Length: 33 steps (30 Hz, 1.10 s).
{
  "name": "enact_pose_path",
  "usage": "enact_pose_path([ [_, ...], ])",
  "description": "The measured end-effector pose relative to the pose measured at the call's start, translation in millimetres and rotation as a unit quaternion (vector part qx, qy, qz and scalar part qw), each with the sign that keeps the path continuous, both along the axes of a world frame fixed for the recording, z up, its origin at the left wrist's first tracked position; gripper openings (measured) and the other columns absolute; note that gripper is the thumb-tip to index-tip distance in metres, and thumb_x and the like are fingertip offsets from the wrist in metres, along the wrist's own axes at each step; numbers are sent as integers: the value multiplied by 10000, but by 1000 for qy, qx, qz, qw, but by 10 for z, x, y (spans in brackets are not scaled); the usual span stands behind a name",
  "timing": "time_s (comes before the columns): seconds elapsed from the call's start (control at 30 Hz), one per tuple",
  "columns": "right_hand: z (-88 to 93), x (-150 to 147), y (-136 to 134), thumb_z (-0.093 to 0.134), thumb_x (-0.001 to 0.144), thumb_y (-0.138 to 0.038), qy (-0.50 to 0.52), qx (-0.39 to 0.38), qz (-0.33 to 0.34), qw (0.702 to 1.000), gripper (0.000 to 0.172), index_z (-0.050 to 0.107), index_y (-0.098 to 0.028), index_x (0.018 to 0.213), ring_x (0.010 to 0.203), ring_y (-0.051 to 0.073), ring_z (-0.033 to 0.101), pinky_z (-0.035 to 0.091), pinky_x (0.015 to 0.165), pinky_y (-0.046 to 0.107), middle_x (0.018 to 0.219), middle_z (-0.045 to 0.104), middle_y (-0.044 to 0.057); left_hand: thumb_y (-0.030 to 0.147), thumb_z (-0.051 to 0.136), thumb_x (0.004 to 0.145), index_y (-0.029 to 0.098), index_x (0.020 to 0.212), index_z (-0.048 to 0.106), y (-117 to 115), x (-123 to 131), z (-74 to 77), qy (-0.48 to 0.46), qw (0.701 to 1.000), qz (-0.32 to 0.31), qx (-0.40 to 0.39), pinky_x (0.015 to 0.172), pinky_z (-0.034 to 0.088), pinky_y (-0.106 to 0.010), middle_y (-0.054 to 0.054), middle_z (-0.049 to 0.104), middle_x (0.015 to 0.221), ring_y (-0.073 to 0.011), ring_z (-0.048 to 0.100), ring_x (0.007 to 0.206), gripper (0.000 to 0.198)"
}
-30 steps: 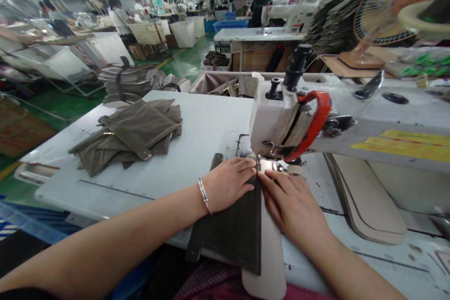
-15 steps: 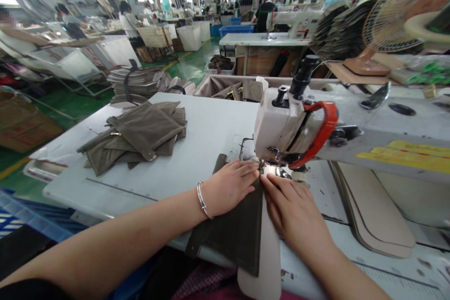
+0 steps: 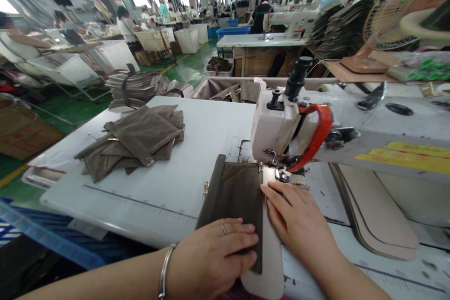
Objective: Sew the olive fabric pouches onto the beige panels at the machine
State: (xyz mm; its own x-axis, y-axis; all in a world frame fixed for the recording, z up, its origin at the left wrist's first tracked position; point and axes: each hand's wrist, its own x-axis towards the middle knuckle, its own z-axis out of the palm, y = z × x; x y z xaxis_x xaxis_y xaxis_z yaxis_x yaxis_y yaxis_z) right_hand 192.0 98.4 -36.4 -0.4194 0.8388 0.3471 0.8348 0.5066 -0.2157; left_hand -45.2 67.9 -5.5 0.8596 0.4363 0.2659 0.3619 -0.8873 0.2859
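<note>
A dark olive fabric panel (image 3: 235, 194) lies on a pale beige backing piece (image 3: 270, 262) under the needle of the white sewing machine (image 3: 281, 126) with its red guard. My left hand (image 3: 214, 255), with a ring and a bracelet, lies flat on the panel's near end, fingers stretched out. My right hand (image 3: 298, 218) rests flat on the beige piece beside the panel's right edge, fingertips close to the presser foot (image 3: 281, 176).
A heap of olive fabric pieces (image 3: 137, 140) sits on the left of the white table (image 3: 197, 131). Stacked beige soles (image 3: 376, 211) lie at the right under the machine arm. A fan (image 3: 390, 14) stands at the back right. Other workers and tables are farther off.
My left hand has slid back from the needle to the near end of the olive panel. The panel has fed forward under the machine. My right hand has stayed near the presser foot.
</note>
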Motion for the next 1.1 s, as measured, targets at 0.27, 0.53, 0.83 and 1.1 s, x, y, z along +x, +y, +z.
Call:
enact_pose_path([
  [0.27, 7, -6, -12, 508, 933, -206, -5, -2, -2, 1000, 361, 526, -210, 1294, 1065, 273, 504, 394, 928, 461, 1226, 556, 77, 200, 510, 927, 151, 1165, 605, 100, 19, -22, -6, 1000, -3, 15, 1137, 363, -318, -35, 624, 1248, -159, 506, 1232, 260],
  [0.53, -1, 4, 7, 515, 930, -204, -6, 1, 2, 1000, 372, 518, -204, 1302, 1046, 276, 507, 399, 919, 460, 1216, 561, 81, 189, 462, 957, 132, 1218, 578, 256, 75, -59, 7, 999, -3, 32, 1152, 346, -322, -47, 622, 1248, -157, 504, 1234, 292],
  [0.83, 7, -4, -4, 521, 931, -204, -1, -6, -4, 1000, 365, 520, -204, 1296, 1063, 279, 491, 394, 930, 461, 1217, 556, 79, 186, 397, 977, 129, 1239, 561, 458, 106, -82, 18, 1000, -9, 16, 1137, 363, -311, -63, 595, 1291, -159, 482, 1268, 314],
  [1.1, 30, 4, -14, 508, 935, -208, 4, -15, 1, 1000, 345, 530, -194, 1280, 1057, 281, 486, 401, 912, 460, 1217, 550, 87, 168, 429, 960, 120, 1192, 581, 595, 166, -58, 12, 1000, -11, 17, 1130, 364, -283, -62, 602, 1281, -143, 499, 1249, 282],
])
